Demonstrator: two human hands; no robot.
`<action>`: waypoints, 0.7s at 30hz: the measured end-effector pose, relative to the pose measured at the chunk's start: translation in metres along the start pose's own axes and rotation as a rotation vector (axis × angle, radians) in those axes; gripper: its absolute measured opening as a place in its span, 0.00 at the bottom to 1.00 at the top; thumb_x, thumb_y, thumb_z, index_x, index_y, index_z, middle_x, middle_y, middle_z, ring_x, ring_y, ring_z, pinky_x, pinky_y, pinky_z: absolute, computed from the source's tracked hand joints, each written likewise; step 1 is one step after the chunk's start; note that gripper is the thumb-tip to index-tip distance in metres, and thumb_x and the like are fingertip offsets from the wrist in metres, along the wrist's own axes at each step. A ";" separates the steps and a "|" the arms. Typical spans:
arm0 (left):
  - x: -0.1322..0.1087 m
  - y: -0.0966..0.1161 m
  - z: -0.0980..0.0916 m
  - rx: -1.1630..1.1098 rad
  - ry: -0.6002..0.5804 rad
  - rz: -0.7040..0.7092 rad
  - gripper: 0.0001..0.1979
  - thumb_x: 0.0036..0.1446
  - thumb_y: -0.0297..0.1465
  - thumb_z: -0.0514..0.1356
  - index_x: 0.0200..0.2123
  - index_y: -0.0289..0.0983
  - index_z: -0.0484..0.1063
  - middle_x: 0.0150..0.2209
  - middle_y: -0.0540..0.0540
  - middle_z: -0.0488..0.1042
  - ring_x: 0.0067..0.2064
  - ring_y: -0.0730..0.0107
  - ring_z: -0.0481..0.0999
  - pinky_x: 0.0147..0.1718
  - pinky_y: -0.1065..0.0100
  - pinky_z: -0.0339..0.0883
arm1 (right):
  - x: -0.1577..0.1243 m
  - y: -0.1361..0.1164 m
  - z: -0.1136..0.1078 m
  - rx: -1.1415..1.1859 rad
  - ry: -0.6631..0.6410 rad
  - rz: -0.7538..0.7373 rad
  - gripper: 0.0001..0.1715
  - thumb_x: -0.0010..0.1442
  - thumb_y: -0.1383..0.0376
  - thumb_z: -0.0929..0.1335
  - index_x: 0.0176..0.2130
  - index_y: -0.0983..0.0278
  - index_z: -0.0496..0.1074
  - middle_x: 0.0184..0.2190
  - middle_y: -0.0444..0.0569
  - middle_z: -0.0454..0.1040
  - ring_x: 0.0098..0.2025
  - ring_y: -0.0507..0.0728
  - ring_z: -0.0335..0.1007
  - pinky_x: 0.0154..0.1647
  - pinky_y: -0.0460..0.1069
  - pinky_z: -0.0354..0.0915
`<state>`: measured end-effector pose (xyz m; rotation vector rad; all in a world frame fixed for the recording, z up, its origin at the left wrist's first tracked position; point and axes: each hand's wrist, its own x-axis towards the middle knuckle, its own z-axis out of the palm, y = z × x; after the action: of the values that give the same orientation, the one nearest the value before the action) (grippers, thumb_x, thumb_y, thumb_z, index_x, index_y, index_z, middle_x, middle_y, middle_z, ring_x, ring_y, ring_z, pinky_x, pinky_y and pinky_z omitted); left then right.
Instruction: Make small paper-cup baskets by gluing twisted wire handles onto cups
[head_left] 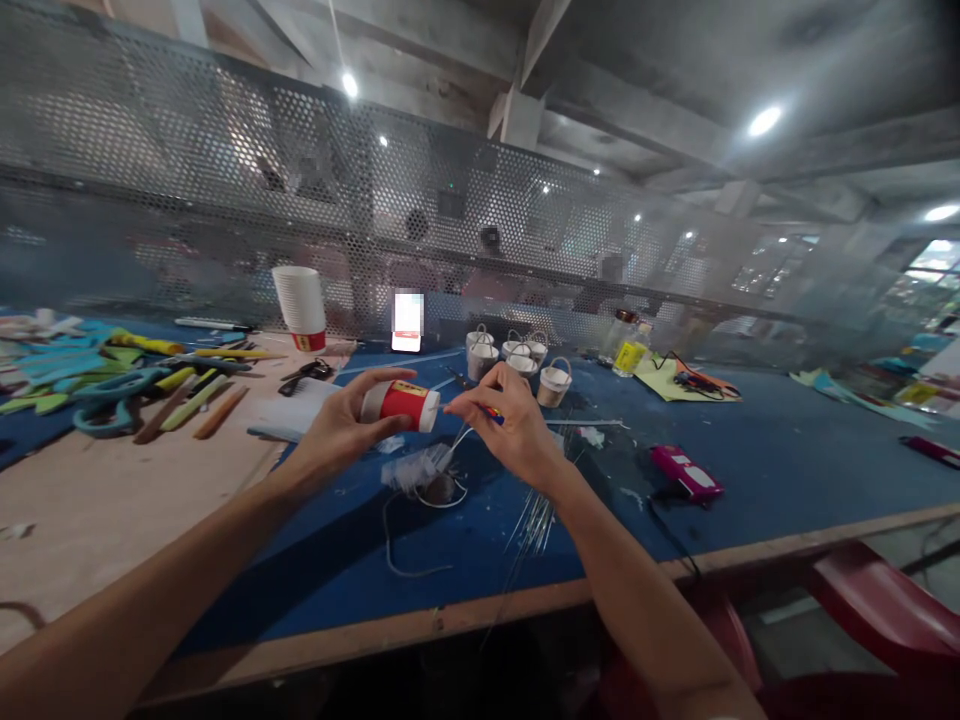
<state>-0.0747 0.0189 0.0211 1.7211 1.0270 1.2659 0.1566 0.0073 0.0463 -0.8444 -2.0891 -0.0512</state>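
My left hand [351, 412] is wrapped around a red and white paper cup [405, 405], which lies sideways in the air with one end toward my right hand. My right hand [510, 415] pinches a thin pale cord [459, 438] close beside that end of the cup. From the fingers the cord seems to run down toward a bundle of white cord [417, 468] on the blue table. Whether the cord touches the cup, I cannot tell. Behind my right hand stand several small cups with looped handles [555, 382].
On the left are a stack of paper cups [298, 300], scissors [112, 400] and clay-like sticks [196, 402]. A lit phone [407, 320] leans at the back. Loose thin wires [536, 522], a magenta device [686, 473] and glass bottles [634, 350] lie rightward. A perforated metal screen [450, 210] stands behind.
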 end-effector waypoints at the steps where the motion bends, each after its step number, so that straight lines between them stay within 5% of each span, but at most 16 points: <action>1: 0.000 -0.001 0.000 0.001 -0.001 -0.006 0.30 0.50 0.39 0.69 0.56 0.41 0.69 0.45 0.44 0.75 0.36 0.66 0.73 0.31 0.69 0.66 | 0.000 0.000 0.000 0.005 -0.001 0.001 0.12 0.66 0.58 0.67 0.40 0.59 0.79 0.35 0.48 0.65 0.40 0.55 0.65 0.46 0.54 0.62; 12: 0.000 0.004 -0.001 0.016 -0.016 -0.034 0.30 0.49 0.38 0.68 0.55 0.38 0.69 0.40 0.45 0.76 0.33 0.66 0.73 0.30 0.68 0.66 | -0.001 0.001 0.002 -0.044 0.053 -0.113 0.13 0.67 0.65 0.66 0.48 0.55 0.76 0.38 0.47 0.72 0.44 0.56 0.68 0.49 0.55 0.63; 21: 0.002 -0.005 -0.001 -0.036 0.014 -0.066 0.26 0.50 0.42 0.68 0.50 0.39 0.72 0.38 0.45 0.79 0.34 0.63 0.76 0.31 0.67 0.68 | -0.003 0.007 0.010 0.004 0.037 -0.141 0.17 0.68 0.68 0.64 0.54 0.55 0.71 0.42 0.44 0.78 0.47 0.54 0.72 0.63 0.56 0.60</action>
<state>-0.0757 0.0226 0.0178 1.6405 1.0543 1.2491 0.1553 0.0141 0.0361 -0.6878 -2.1105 -0.1374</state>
